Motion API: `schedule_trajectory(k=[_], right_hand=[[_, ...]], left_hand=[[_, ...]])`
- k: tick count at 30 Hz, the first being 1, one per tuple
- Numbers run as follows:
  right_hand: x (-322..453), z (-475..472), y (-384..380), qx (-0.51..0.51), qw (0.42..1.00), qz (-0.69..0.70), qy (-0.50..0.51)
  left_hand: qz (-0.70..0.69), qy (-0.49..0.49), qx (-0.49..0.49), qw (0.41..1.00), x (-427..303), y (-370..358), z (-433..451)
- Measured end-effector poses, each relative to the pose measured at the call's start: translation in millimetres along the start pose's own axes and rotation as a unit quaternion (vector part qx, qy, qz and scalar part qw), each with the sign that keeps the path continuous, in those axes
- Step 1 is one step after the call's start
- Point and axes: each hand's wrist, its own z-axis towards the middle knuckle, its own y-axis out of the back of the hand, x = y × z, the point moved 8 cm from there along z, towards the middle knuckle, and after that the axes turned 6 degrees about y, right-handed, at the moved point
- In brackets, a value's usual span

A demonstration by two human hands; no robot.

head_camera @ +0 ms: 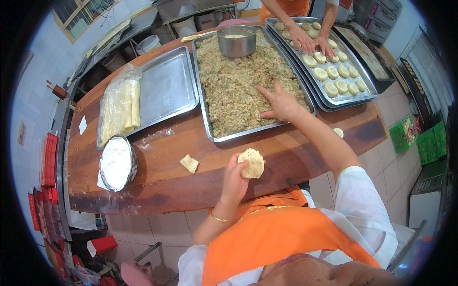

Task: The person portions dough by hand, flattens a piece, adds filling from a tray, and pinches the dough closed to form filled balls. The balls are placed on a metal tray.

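In my left hand (234, 178) lies a flattened round of dough (252, 163), with the thumb over its edge. It is held just above the near edge of the wooden table (161, 193). My right hand (282, 103) reaches into a metal tray (211, 136) of crumbly filling (243, 96), its fingers spread and touching the filling; whether any is gripped cannot be made out. A small piece of dough (189, 163) rests on the table to the left of my left hand. Another small dough piece (338, 133) sits near the right edge, beyond my right forearm.
A metal bowl of flour (117, 164) stands front left. Behind it, a tray (168, 82) holds dough strips (123, 107) under plastic. A steel pot (237, 41) sits on the filling. At the back right, a co-worker's hands (311, 43) press dough rounds (332, 72) on stacked trays (343, 102).
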Motion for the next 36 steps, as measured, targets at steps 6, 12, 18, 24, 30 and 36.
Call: schedule_trajectory(k=[6, 12, 18, 24, 30, 36], right_hand=[[1, 5, -12, -0.072, 0.996, 0.010, 0.045], [0, 17, -18, -0.097, 0.993, -0.014, 0.072], [-51, 20, -41, -0.226, 0.972, 0.033, 0.050], [-78, 29, -53, -0.165, 0.641, 0.719, -0.211], [-94, 30, -51, -0.193, 0.695, 0.662, -0.203], [-79, 36, -34, -0.249, 0.681, 0.656, -0.209]], left_hand=[[0.003, 0.003, 0.016, 1.000, -1, 0, -7], [-0.014, -0.011, 0.023, 1.000, -6, 3, -17], [-0.031, -0.012, 0.052, 0.998, -1, 0, -16], [-0.025, -0.016, 0.030, 0.999, -5, 9, -12], [-0.061, 0.005, 0.058, 0.996, -5, -14, 10], [-0.066, 0.012, 0.024, 0.997, -1, -5, 17]])
